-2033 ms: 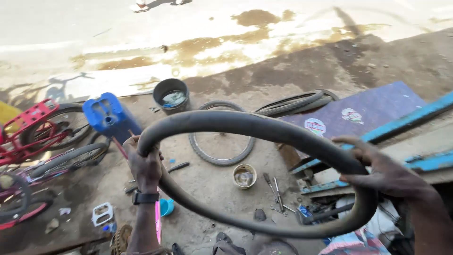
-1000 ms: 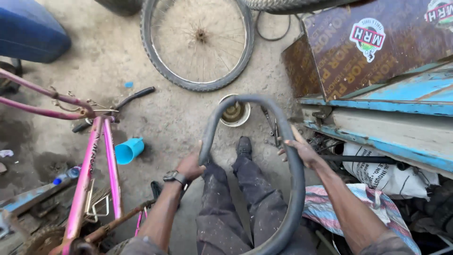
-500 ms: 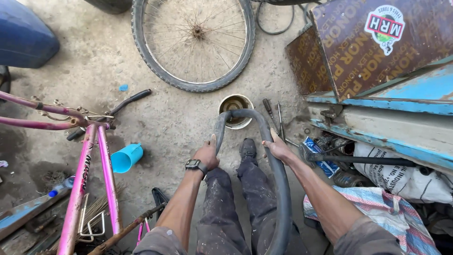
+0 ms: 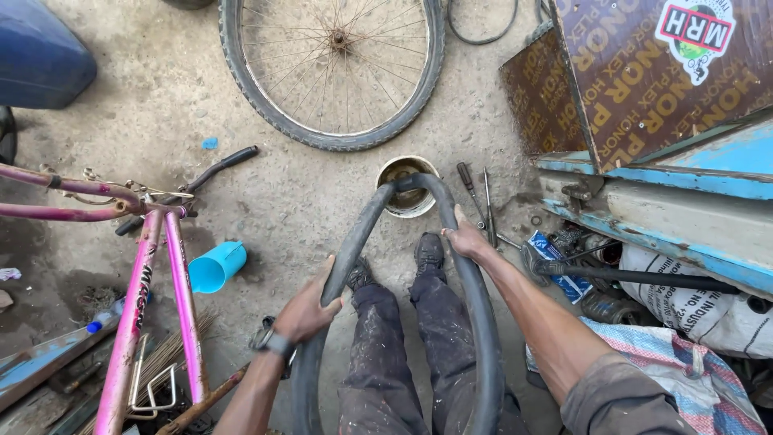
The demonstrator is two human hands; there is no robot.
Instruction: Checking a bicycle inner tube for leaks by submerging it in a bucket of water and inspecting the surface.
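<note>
Both hands hold a black inner tube point(image 4: 471, 298), which loops up from the person's lap and arches over their shoes toward a small tin bowl point(image 4: 407, 187) on the floor. Left hand point(image 4: 308, 310) has its grip clamped round the tube's left run, fingers wrapped over the rubber. Right hand point(image 4: 467, 239) presses on the right run with its grip closed against the outside of it, thumb pointing toward the bowl. The tube's top bend touches or overhangs the bowl's rim; which of the two cannot be told.

As a judgement, the tube is out of any tyre and being worked along by hand near the bowl, so the handling seems mid-way: no patch or tool is on the rubber yet.

A spoked wheel point(image 4: 334, 68) lies flat beyond the bowl. Screwdrivers point(image 4: 475, 193) lie just right of the bowl. A pink bike frame point(image 4: 153, 274) stands at the left, with a blue cup point(image 4: 216, 267) tipped on its side beside it.
</note>
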